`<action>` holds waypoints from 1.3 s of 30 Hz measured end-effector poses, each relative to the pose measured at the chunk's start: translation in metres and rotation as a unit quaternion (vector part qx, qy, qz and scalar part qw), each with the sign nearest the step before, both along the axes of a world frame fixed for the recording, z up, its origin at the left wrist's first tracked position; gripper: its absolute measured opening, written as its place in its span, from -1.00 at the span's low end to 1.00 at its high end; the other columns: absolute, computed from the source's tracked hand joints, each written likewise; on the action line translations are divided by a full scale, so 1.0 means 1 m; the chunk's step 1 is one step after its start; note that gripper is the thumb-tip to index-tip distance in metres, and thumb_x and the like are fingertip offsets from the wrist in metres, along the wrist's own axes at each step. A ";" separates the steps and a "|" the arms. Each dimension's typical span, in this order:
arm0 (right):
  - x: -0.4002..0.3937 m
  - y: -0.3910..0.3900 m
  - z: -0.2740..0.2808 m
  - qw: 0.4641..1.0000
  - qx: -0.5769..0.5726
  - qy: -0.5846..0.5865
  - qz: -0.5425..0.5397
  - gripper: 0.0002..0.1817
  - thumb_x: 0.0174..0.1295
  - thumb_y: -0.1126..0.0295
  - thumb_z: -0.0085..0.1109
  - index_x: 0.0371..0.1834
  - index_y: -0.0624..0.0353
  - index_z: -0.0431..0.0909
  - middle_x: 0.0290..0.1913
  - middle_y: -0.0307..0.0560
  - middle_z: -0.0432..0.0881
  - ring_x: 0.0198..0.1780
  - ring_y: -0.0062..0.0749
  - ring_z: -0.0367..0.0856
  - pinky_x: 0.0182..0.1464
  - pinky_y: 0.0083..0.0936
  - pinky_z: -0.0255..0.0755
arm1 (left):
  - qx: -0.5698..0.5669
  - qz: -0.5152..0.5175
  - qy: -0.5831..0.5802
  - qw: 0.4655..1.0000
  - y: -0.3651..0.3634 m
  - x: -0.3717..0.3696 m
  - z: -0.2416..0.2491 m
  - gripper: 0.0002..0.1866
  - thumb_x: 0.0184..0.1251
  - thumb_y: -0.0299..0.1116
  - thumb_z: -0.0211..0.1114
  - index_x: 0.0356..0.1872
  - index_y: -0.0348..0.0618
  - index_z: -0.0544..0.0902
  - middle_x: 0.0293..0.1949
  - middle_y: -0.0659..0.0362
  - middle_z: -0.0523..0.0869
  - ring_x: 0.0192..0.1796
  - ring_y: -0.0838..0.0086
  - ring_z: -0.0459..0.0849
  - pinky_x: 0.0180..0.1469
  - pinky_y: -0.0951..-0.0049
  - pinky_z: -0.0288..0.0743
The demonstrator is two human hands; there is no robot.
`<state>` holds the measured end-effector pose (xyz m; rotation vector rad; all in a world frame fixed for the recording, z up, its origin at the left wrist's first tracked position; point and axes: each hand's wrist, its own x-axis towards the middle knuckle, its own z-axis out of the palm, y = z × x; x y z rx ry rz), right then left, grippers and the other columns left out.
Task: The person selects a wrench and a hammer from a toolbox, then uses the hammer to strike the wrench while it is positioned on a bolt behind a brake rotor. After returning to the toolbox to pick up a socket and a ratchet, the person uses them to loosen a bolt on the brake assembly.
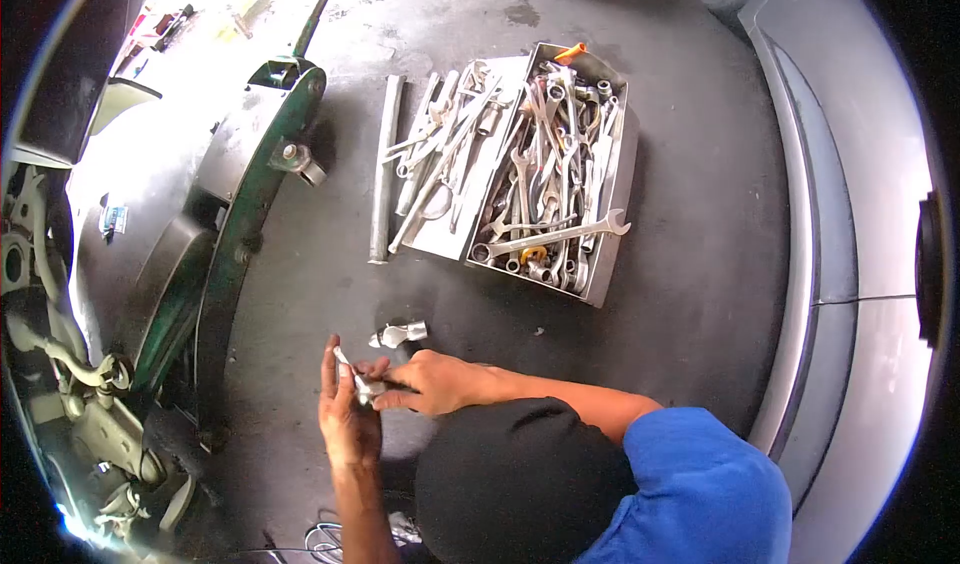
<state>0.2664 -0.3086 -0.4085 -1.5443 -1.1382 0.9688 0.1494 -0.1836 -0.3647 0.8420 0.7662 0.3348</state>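
Note:
My left hand [350, 419] is raised near the lower middle, its fingers around a small shiny metal tool [363, 389]. From the right, my right hand [440, 382] reaches across, thumb and fingers closed at the tool's lower end. The tool's exact type is too small to tell. Just beyond my hands, a short silver metal piece [404, 334] lies on the dark floor. A black cap and a blue sleeve fill the view below my right arm.
An open metal toolbox [617, 179] full of wrenches stands ahead, with more wrenches on its lid [440, 239]. A long metal bar [385, 169] lies beside it. A green jack [255, 179] is at left, a grey car [850, 164] at right. Cables lie at the bottom.

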 end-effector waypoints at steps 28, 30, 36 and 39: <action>0.182 -0.159 -0.012 0.793 -0.191 -0.573 -0.078 -0.66 0.21 0.32 0.38 0.01 0.14 0.56 -0.10 -0.07 0.57 0.02 -0.19 0.57 0.04 -0.25 0.38 | 0.091 0.060 0.093 0.990 0.041 0.001 0.019 -0.52 0.60 -0.05 0.08 0.30 -0.17 0.56 -0.51 0.23 0.49 -0.75 0.67 0.23 -0.74 0.62 0.11; 0.184 -0.163 0.001 0.827 -0.170 -0.529 -0.088 -0.72 0.24 0.41 0.33 -0.01 0.16 0.55 -0.13 -0.03 0.59 -0.02 -0.12 0.59 0.05 -0.24 0.41 | 0.103 0.067 0.101 0.987 0.045 -0.006 0.020 -0.53 0.60 -0.06 0.09 0.30 -0.16 0.56 -0.51 0.23 0.50 -0.75 0.67 0.25 -0.74 0.62 0.11; 0.204 -0.160 0.038 0.871 -0.099 -0.400 -0.268 -0.76 0.37 0.45 0.20 0.05 0.26 0.49 -0.17 0.12 0.64 -0.13 0.13 0.62 -0.03 -0.17 0.50 | 0.108 0.097 0.105 0.984 0.059 -0.017 0.016 -0.55 0.57 -0.05 0.14 0.28 -0.09 0.60 -0.50 0.25 0.52 -0.73 0.67 0.27 -0.71 0.60 0.17; 0.219 -0.152 0.047 0.874 -0.049 -0.323 -0.360 -0.79 0.53 0.43 -0.01 0.13 0.24 0.47 -0.24 -0.04 0.62 -0.25 -0.14 0.62 -0.15 -0.33 0.50 | 0.120 0.096 0.107 0.982 0.061 -0.014 0.019 -0.55 0.57 -0.05 0.14 0.29 -0.09 0.59 -0.50 0.25 0.51 -0.73 0.67 0.25 -0.70 0.60 0.18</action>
